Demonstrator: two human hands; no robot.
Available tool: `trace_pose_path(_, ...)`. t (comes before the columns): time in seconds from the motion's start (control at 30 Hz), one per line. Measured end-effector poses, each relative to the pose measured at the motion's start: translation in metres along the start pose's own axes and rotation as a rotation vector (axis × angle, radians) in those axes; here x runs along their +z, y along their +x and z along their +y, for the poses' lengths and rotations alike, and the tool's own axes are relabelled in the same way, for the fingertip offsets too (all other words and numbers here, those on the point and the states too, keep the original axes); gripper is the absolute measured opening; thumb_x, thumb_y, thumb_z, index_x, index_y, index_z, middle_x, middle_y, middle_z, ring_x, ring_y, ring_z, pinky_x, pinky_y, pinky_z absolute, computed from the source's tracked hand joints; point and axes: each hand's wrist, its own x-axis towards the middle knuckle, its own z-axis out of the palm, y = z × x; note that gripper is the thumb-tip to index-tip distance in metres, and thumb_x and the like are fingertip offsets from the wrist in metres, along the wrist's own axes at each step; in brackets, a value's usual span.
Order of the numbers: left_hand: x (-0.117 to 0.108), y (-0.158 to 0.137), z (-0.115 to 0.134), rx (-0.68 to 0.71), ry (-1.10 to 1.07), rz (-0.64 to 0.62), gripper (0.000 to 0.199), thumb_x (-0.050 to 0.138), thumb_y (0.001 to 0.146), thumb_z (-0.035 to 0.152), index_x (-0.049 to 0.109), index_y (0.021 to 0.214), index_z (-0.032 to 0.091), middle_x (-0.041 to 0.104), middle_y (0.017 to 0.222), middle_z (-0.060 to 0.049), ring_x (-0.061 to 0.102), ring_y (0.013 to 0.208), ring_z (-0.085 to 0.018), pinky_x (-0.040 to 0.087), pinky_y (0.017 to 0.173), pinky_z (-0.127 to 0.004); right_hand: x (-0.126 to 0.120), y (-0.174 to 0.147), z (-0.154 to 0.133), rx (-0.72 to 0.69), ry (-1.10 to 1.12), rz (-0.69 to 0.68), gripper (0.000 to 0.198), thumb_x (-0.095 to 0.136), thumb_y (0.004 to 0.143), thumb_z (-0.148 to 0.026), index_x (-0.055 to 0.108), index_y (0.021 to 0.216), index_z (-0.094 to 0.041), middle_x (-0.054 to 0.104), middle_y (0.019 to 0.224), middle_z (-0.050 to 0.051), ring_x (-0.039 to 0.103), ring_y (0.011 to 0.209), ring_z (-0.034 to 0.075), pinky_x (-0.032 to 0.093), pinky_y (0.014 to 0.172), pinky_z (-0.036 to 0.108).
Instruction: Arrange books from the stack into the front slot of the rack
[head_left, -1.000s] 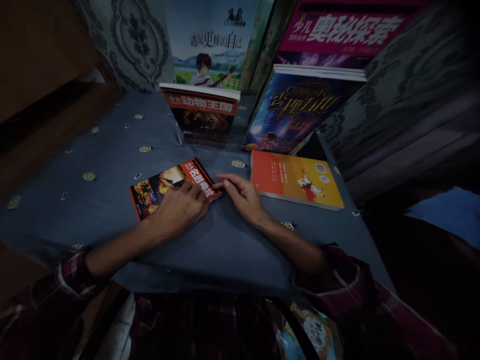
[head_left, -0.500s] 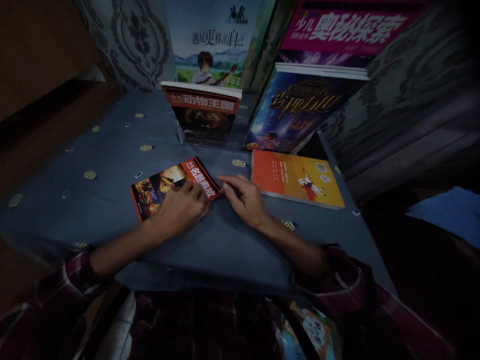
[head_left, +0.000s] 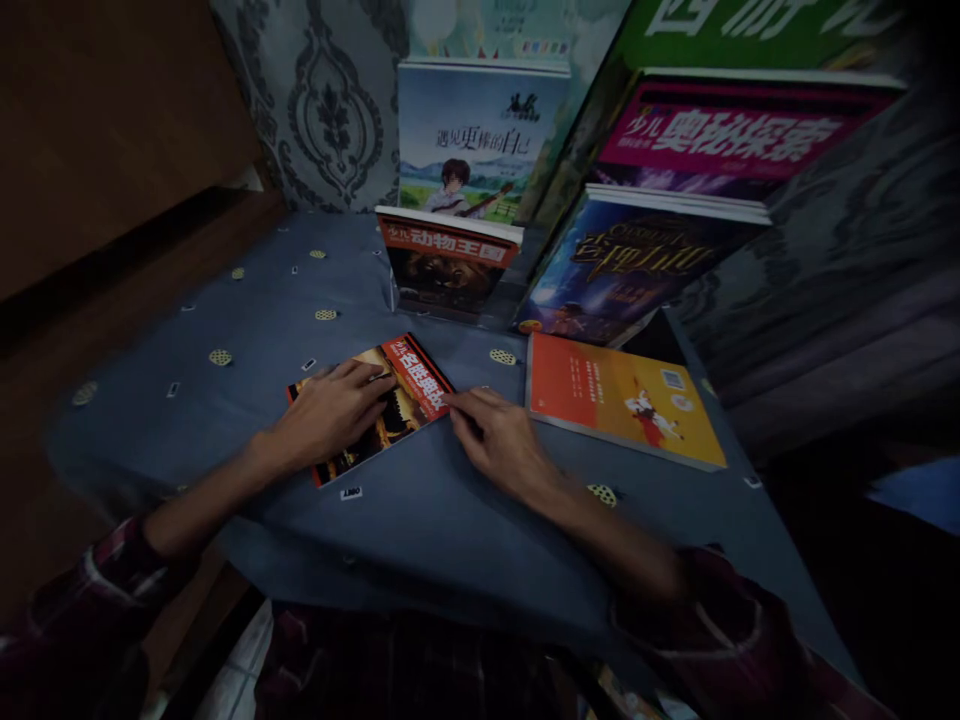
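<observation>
A red and black book [head_left: 420,375] with white Chinese lettering lies at a slant on the cloth-covered table. Spread flat across its left part is my left hand [head_left: 330,408], open, hiding some of the cover pictures. My right hand [head_left: 499,440] is at the book's lower right corner, thumb and forefinger close together on it; the exact grip is partly hidden. Just right of that hand lies an orange and yellow book [head_left: 626,400], apart from it.
Behind stand a lion-cover book [head_left: 446,270], a light blue book [head_left: 484,130], a dark blue book [head_left: 622,265], a magenta book [head_left: 742,140] and a green one [head_left: 750,40]. A wooden panel [head_left: 112,130] borders the table [head_left: 217,420] at the left.
My left hand has slid left over the book and flattened out, uncovering more of its right part. My right fingertips have come onto the book's corner. The view has shifted.
</observation>
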Motion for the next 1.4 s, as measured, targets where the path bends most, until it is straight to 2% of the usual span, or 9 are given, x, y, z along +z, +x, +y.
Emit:
trace_pose_path(0.17,0.001,0.005,-0.002,-0.105,0.03,-0.014,0.039,0.049,0.102,0.03,0.063,0.137,0.022,0.064,0.136,-0.013,0.06,0.122,-0.033,0.053,0.096,-0.05,0.01,0.031,0.017,0.026,0.024,-0.069,0.033,0.047,0.098,-0.018,0.069,0.122,-0.015,0.072,0.121,0.015,0.067,0.113,0.029,0.054,0.1,0.046)
trace_pose_path(0.27,0.0,0.009,-0.005,-0.157,0.022,-0.021,0.039,0.048,0.103,0.033,0.063,0.137,0.023,0.062,0.14,-0.013,0.059,0.124,-0.034,0.052,0.098,-0.051,0.023,0.049,0.031,0.049,0.023,-0.117,0.039,0.048,0.096,-0.018,0.063,0.132,-0.013,0.063,0.14,0.019,0.056,0.134,0.031,0.046,0.113,0.052)
trace_pose_path(0.4,-0.005,0.005,-0.015,-0.084,-0.057,-0.081,0.04,0.049,0.103,0.038,0.062,0.138,0.023,0.058,0.145,-0.013,0.057,0.129,-0.034,0.049,0.103,-0.051,0.036,0.058,0.042,0.066,-0.011,-0.133,0.045,0.048,0.097,-0.02,0.057,0.141,-0.01,0.052,0.154,0.021,0.044,0.147,0.032,0.038,0.12,0.054)
trace_pose_path(0.57,-0.015,-0.013,-0.03,0.194,-0.271,-0.193,0.052,0.061,0.096,0.052,0.058,0.142,0.027,0.054,0.152,-0.01,0.048,0.141,-0.031,0.04,0.115,-0.048,0.037,0.047,0.037,0.028,-0.054,-0.081,0.042,0.05,0.098,-0.022,0.06,0.139,-0.018,0.055,0.153,0.015,0.04,0.15,0.034,0.036,0.118,0.062)
trace_pose_path(0.63,-0.017,-0.021,-0.033,0.245,-0.304,-0.212,0.055,0.065,0.094,0.052,0.057,0.143,0.027,0.052,0.155,-0.009,0.044,0.145,-0.031,0.038,0.117,-0.047,0.036,0.042,0.029,-0.013,-0.041,-0.081,0.04,0.051,0.098,-0.022,0.063,0.136,-0.021,0.058,0.151,0.013,0.042,0.149,0.033,0.037,0.117,0.063)
trace_pose_path(0.73,-0.017,-0.029,-0.031,0.229,-0.263,-0.218,0.052,0.065,0.095,0.045,0.056,0.143,0.028,0.051,0.156,-0.01,0.046,0.144,-0.031,0.042,0.113,-0.047,0.037,0.035,0.014,-0.087,0.01,-0.099,0.035,0.049,0.1,-0.022,0.067,0.13,-0.02,0.06,0.149,0.014,0.045,0.147,0.031,0.038,0.117,0.062)
trace_pose_path(0.93,-0.022,-0.029,-0.021,0.265,-0.202,-0.184,0.037,0.058,0.1,0.039,0.064,0.133,0.023,0.065,0.138,-0.011,0.06,0.131,-0.027,0.049,0.104,-0.04,0.041,0.028,-0.009,-0.182,0.146,-0.128,0.032,0.048,0.102,-0.021,0.071,0.124,-0.017,0.066,0.14,0.015,0.051,0.143,0.029,0.045,0.115,0.057)
trace_pose_path(1.17,-0.028,-0.03,-0.025,0.324,-0.285,-0.156,0.031,0.045,0.107,0.034,0.07,0.125,0.026,0.073,0.124,-0.005,0.068,0.114,-0.02,0.052,0.096,-0.032,0.039,0.026,-0.015,-0.211,0.237,-0.124,0.028,0.051,0.101,-0.019,0.072,0.12,-0.019,0.069,0.136,0.013,0.055,0.139,0.025,0.049,0.112,0.054)
trace_pose_path(1.4,-0.032,-0.029,-0.024,0.304,-0.321,-0.178,0.033,0.045,0.107,0.034,0.069,0.126,0.026,0.073,0.124,-0.006,0.067,0.116,-0.021,0.052,0.098,-0.034,0.037,0.026,-0.018,-0.216,0.274,-0.112,0.027,0.051,0.102,-0.021,0.072,0.118,-0.018,0.073,0.128,0.013,0.059,0.134,0.026,0.05,0.108,0.055)
